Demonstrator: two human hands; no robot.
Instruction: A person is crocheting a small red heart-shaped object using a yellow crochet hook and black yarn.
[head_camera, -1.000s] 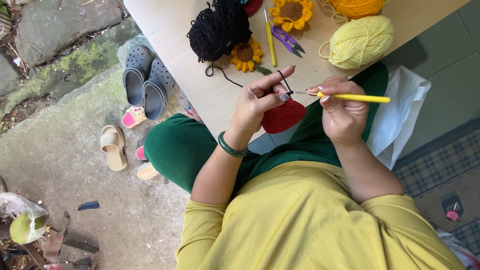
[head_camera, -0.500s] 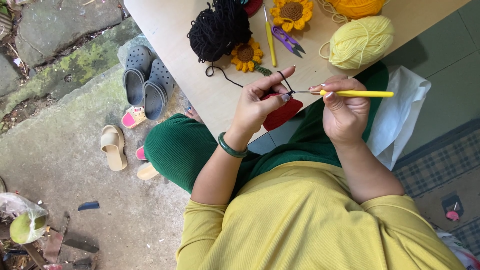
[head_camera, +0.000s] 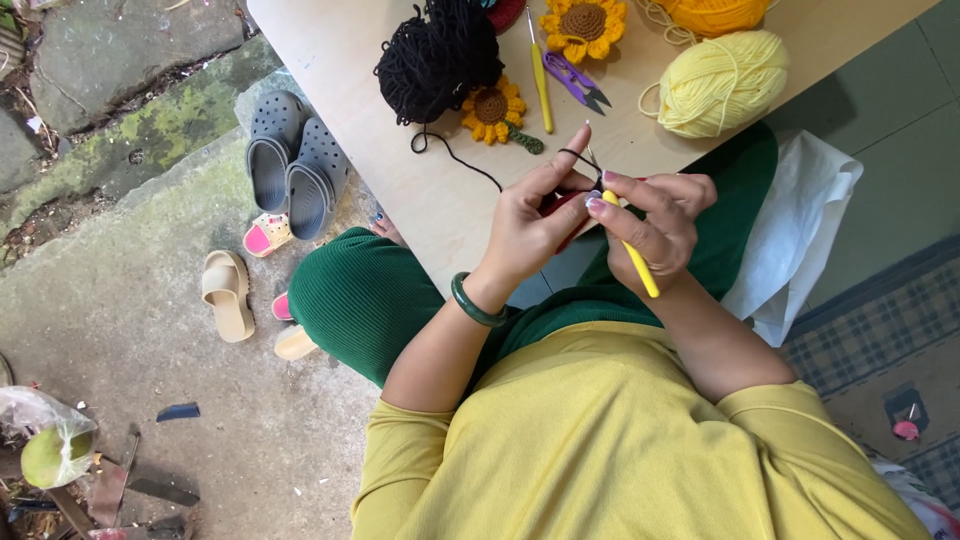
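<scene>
Two crocheted sunflowers (head_camera: 583, 24) lie finished on the bench (head_camera: 380, 60), while the small red crochet piece (head_camera: 562, 203) looks early-stage, pinched in the left hand (head_camera: 530, 225), right hand (head_camera: 655, 222) gripping the yellow-handled hook (head_camera: 632, 255).

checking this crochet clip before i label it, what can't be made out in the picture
Head view, the only one:
- Red crochet piece: mostly hidden behind the left hand and right hand.
- Yellow crochet hook: tip too small to see.
- Orange yarn ball: cut off by the top edge.
- Person's feet: hidden under the table.
</scene>
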